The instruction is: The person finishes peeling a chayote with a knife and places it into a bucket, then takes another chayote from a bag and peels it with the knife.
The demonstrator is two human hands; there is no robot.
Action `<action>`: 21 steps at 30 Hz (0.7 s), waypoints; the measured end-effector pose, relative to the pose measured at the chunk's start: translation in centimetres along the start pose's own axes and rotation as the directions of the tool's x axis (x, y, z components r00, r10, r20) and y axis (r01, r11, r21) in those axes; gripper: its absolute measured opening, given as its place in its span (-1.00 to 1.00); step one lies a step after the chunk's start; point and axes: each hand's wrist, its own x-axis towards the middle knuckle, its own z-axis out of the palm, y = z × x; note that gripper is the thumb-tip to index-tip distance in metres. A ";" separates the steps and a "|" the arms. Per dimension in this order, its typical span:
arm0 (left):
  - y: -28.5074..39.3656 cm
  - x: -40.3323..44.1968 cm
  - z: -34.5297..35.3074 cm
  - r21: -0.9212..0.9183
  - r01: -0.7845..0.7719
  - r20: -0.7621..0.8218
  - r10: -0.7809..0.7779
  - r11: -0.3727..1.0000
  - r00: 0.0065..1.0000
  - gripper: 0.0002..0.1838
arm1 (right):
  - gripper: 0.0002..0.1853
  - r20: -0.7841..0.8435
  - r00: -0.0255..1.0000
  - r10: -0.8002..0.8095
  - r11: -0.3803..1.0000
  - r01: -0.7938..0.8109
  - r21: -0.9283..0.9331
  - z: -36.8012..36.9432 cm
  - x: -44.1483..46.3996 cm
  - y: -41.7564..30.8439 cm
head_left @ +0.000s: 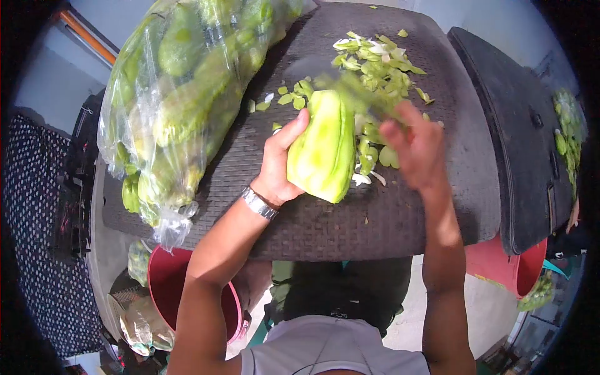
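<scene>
My left hand (281, 156) is closed around the lower left side of a peeled pale green chayote (322, 150), held above the woven table top. Lengthwise grooves run down the chayote's wet surface. My right hand (415, 147) is to the right of it, fingers curled round a knife (365, 100) whose blade is smeared by motion. The blurred blade reaches up and left, near the chayote's top end. Green peelings (381, 69) lie scattered on the table behind and beside the chayote.
A large clear plastic bag (187, 94) full of green chayotes covers the left of the dark woven table (300, 231). Below the table's edge stand a red bucket (159, 275) at left and another red bucket (525, 269) at right. A dark case-like panel (500, 125) stands along the right.
</scene>
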 end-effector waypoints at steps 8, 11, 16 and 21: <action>0.9 0.2 1.6 -0.265 0.123 0.096 -0.101 0.956 0.990 -0.30 | -0.30 0.125 0.945 -0.301 0.946 0.312 -0.083 2.5 -2.0 -2.4; 0.6 0.4 0.7 -0.320 0.194 0.209 -0.131 0.927 0.969 -0.28 | -0.31 0.116 0.944 -0.308 0.943 0.319 -0.090 2.3 -1.7 -2.0; -0.3 -0.4 -2.2 -0.408 0.117 0.132 -0.069 0.905 0.989 -0.16 | -0.33 0.054 0.966 -0.254 0.952 0.259 -0.162 1.4 -0.7 -0.3; 0.6 -0.7 0.1 -0.079 0.065 0.008 -0.065 0.995 0.998 -0.30 | -0.37 -0.043 0.999 -0.015 0.967 0.004 -0.253 -0.4 0.7 1.8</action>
